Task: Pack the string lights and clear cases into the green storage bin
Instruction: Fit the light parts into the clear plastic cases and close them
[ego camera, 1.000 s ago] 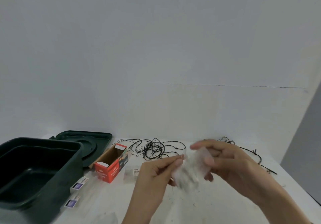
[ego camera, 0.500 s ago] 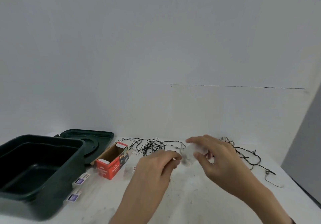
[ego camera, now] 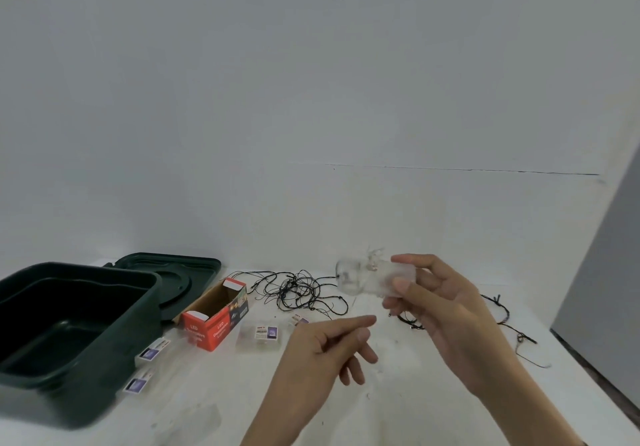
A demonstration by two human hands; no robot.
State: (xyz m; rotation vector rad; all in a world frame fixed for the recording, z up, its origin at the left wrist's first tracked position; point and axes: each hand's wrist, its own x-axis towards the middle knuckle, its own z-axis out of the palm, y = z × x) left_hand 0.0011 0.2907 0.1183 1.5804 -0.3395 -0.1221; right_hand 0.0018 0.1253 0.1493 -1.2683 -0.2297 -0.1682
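My right hand (ego camera: 446,310) holds a clear case (ego camera: 372,277) up above the white table, thumb and fingers pinching its right end; small lights show inside it. My left hand (ego camera: 332,345) hovers below it, fingers loosely apart, holding nothing. Black string lights (ego camera: 298,290) lie tangled on the table behind my hands, and another strand (ego camera: 509,324) trails off to the right. The green storage bin (ego camera: 69,359) stands open at the left with nothing visible inside. Other clear cases lie flat: one (ego camera: 261,335) beside the red box, two (ego camera: 152,352) (ego camera: 138,381) next to the bin.
The bin's green lid (ego camera: 180,272) lies behind the bin against the wall. An open red cardboard box (ego camera: 216,317) marked LED lies on its side between the bin and the wires. The table's right edge (ego camera: 588,366) runs diagonally near the far strand.
My left hand has let go of the case and dropped lower. My right hand has lifted the case higher and holds it alone.
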